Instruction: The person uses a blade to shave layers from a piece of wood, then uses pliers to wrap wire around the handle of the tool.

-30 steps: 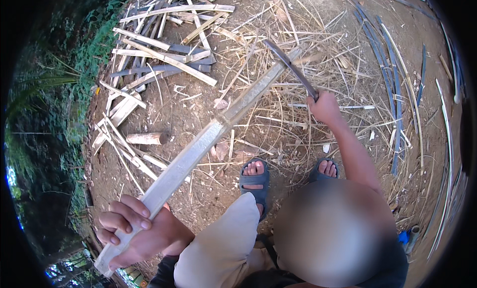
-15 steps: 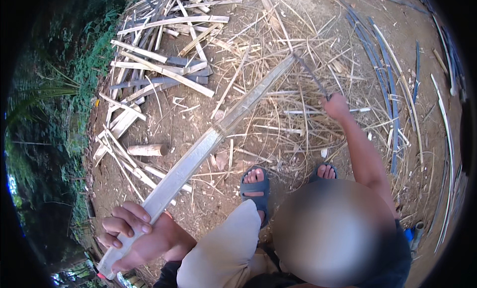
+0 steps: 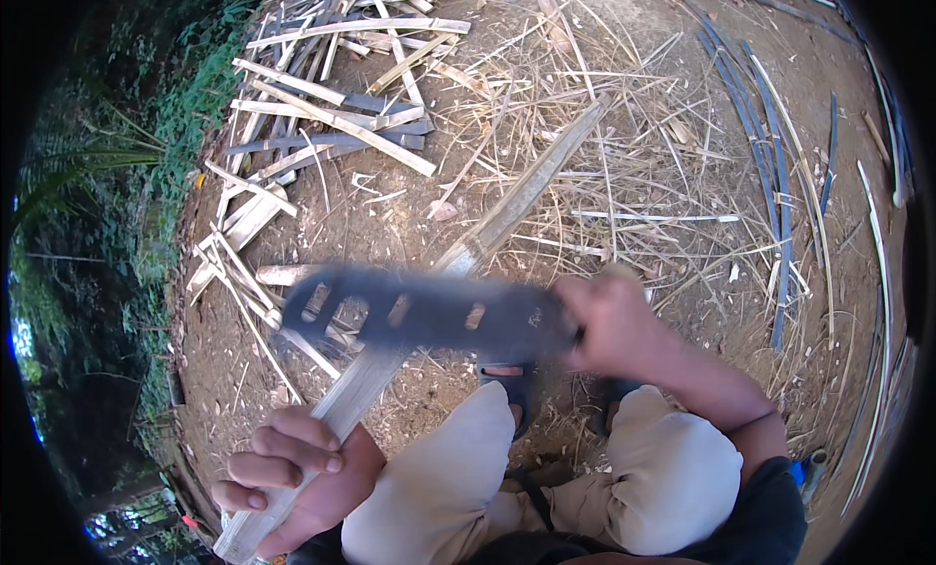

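Small pale marking (image 3: 535, 316) sits on dark slotted blade (image 3: 439, 316), near its right end, between upper and lower edges; too small, blurred to read. No legible text.

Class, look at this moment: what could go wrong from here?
The slotted dark blade in the right hand crosses in front of the pale strip; a slip down the strip might cut the bare left hand.
The left knee shows just below the blade in view, so a stray swing could perhaps catch it.
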Demonstrator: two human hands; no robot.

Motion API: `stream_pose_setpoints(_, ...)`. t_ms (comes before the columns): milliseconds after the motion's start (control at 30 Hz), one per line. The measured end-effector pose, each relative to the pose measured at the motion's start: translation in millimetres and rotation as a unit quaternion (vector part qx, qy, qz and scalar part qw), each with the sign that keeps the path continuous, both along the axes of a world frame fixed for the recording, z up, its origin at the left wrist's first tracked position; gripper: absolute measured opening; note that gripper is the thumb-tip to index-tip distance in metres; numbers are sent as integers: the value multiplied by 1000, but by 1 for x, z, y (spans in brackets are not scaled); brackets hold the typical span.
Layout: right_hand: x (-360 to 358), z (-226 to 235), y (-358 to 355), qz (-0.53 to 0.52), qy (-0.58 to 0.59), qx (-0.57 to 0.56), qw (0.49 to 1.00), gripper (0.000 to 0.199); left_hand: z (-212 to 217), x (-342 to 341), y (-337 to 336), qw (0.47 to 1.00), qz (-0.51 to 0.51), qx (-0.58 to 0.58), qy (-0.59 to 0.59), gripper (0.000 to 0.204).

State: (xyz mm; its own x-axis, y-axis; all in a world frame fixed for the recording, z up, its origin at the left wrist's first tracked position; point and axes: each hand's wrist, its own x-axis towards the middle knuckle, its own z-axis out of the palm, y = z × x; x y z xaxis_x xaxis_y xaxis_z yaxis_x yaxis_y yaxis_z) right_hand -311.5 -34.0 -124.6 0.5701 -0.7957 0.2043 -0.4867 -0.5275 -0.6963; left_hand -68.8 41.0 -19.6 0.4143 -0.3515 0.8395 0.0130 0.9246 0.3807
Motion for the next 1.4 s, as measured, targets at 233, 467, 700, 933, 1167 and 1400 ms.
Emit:
stream_pose_setpoints(233, -17, 12, 12, 0, 46, -7, 999, 40, -14, -5, 0, 999, -47, -16, -23, 55)
stream_pose_setpoints(467, -7, -12, 6, -75, 39, 72, 994, 33, -8, -8, 15, 997, -31, 53, -36, 54)
stream_pose_setpoints(700, -9, -10, -9, -59, 28, 38, 997, 38, -13, -11, 13, 997, -51, 50, -24, 52)
stream_pose_setpoints(933, -6, 16, 6, -8, 59, 30, 998, 36, -17, -6, 11, 998, -28, -1, -63, 49)
stream_pose_setpoints(1167, -15, -19, -21, -154, 65, 102, 981, 30, -13, -9, 12, 998, -53, 17, -38, 57)
stream_pose_setpoints(1400, -40, -62, -60, -243, 59, 178, 952, 28, -19, -11, 8, 1000, 15, 17, -17, 63)
